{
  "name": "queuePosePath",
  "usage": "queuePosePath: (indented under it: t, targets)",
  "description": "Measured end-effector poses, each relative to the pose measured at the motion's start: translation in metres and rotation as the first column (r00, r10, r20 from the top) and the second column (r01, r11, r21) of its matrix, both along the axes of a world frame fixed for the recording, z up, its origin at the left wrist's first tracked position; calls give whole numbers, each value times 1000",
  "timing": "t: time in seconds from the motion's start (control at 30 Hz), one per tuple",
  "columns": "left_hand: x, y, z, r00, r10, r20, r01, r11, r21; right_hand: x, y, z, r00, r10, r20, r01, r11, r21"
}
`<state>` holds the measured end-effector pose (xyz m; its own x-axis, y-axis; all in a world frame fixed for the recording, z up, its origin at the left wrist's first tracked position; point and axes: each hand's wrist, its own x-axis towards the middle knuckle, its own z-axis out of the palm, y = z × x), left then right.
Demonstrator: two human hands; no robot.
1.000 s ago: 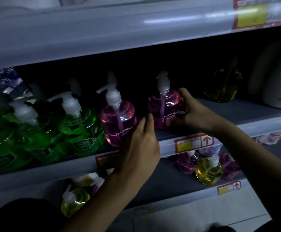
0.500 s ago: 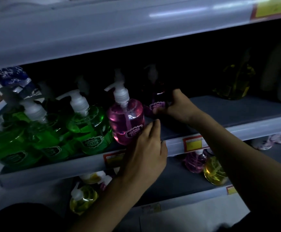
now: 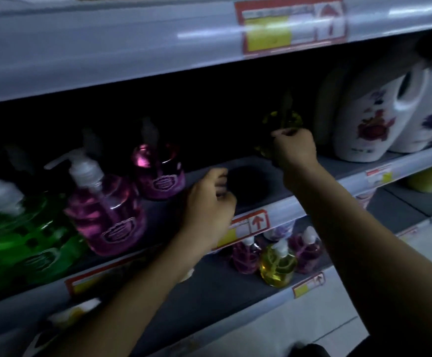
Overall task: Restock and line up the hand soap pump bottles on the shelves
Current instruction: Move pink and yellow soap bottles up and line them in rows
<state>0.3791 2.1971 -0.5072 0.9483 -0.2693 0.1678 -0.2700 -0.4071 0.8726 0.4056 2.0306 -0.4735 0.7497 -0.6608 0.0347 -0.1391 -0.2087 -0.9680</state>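
Deep on the middle shelf (image 3: 338, 173), your right hand (image 3: 296, 150) closed its grip around a yellow pump bottle (image 3: 284, 122) in the far shadows. Your left hand (image 3: 209, 202) hovered loosely curled, holding nothing, near the shelf's front edge. Left of it stood two pink bottles (image 3: 106, 212), then green bottles (image 3: 16, 240). White jugs (image 3: 369, 119) sat far right.

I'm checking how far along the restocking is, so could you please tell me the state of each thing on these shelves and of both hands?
Front pink bottle: upright at the shelf edge.
Rear pink bottle: upright, set farther back.
Green bottles: upright, crowded together.
Yellow bottle at the back: upright, gripped by the right hand.
Left hand: loosely curled, holding nothing.
White jugs: upright.
Lower yellow bottle: upright.
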Motion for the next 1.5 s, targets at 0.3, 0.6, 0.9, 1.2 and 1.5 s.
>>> queuePosePath:
  t: [0.3, 0.6, 0.9, 1.2, 1.5]
  targets:
    - [69, -124, 21, 950, -32, -311, 25, 999, -26, 8, -59, -28, 982, 185, 25, -185, 948, 259]
    - [40, -85, 7, 996, -9, -93, 11, 1000, 25, -49, -79, -8, 889, 457, -17, -451, 882, 135]
    - [-13, -26, 2, 993, -94, -66, 82, 981, -173, -67, -59, -9, 808, 576, -121, -585, 810, -45]
    - [2, -11, 5, 990, -139, -14, 134, 975, -175, -61, -35, -16, 803, 584, -117, -594, 775, -216]
    - [-22, -12, 13, 979, -11, 202, 65, 963, -263, -92, -31, -4, 870, 484, 93, -387, 787, -481]
